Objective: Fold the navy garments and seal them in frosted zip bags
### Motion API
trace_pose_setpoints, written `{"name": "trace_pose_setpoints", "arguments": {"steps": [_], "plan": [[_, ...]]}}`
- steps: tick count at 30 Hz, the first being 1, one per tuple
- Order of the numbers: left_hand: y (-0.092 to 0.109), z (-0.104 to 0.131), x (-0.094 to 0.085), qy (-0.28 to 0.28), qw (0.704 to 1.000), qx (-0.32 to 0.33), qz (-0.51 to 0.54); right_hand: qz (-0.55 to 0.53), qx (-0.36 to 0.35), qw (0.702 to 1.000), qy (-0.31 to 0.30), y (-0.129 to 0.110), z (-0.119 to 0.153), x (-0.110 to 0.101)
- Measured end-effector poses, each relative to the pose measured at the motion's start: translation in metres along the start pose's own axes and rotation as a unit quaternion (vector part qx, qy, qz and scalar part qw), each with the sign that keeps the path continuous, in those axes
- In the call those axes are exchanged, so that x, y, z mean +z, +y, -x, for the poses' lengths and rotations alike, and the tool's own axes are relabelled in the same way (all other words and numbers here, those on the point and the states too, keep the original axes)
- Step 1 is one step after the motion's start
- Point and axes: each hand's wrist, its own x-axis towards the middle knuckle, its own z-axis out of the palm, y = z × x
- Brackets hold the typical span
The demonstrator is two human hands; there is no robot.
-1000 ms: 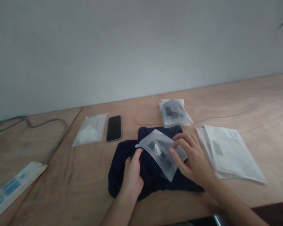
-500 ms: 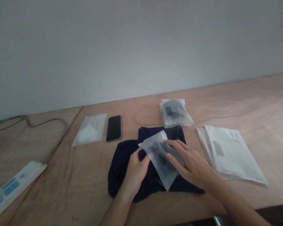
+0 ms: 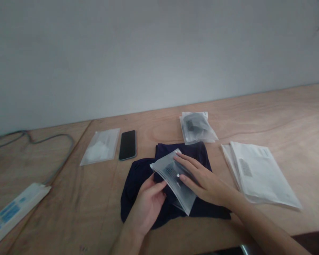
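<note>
The wooden table (image 3: 77, 205) carries a dark cloth (image 3: 134, 182), a phone (image 3: 128, 145) and plastic bags (image 3: 266, 173). A power strip (image 3: 18, 212) lies left.

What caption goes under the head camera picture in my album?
Both hands touching a frosted bag over dark blue cloth, with a phone nearby.

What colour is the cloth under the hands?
Dark navy blue; the cloth shows best in the head view.
</note>
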Motion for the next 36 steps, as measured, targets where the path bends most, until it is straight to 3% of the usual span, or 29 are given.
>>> {"name": "trace_pose_setpoints", "arguments": {"steps": [3, 6, 9, 14, 20, 24, 29, 36], "plan": [[-0.006, 0.0, -0.01, 0.055, 0.986, 0.07, -0.141, -0.013, 0.006, 1.0, -0.002, 0.005, 0.001, -0.002], [-0.012, 0.002, -0.028, 0.142, 0.931, 0.126, -0.312, -0.021, 0.015, 1.0, -0.01, 0.008, 0.0, -0.004], [-0.016, 0.007, -0.041, 0.189, 0.908, 0.123, -0.354, -0.028, 0.026, 0.999, -0.025, 0.008, 0.0, -0.003], [-0.017, 0.005, -0.024, 0.101, 0.964, 0.073, -0.234, -0.018, 0.016, 0.999, -0.047, 0.0, 0.0, -0.001], [-0.018, -0.018, 0.006, 0.069, 0.978, 0.079, -0.18, -0.003, 0.015, 0.999, -0.035, -0.009, -0.001, -0.003], [-0.01, -0.013, -0.003, 0.049, 0.982, 0.052, -0.176, 0.014, 0.024, 0.999, -0.018, -0.003, 0.001, -0.012], [-0.007, 0.005, -0.024, 0.066, 0.959, 0.014, -0.274, 0.049, -0.009, 0.998, -0.031, 0.002, 0.0, -0.011], [-0.035, -0.014, -0.006, 0.018, 0.967, 0.082, -0.239, 0.104, -0.067, 0.992, -0.025, 0.0, 0.0, 0.011]]}}
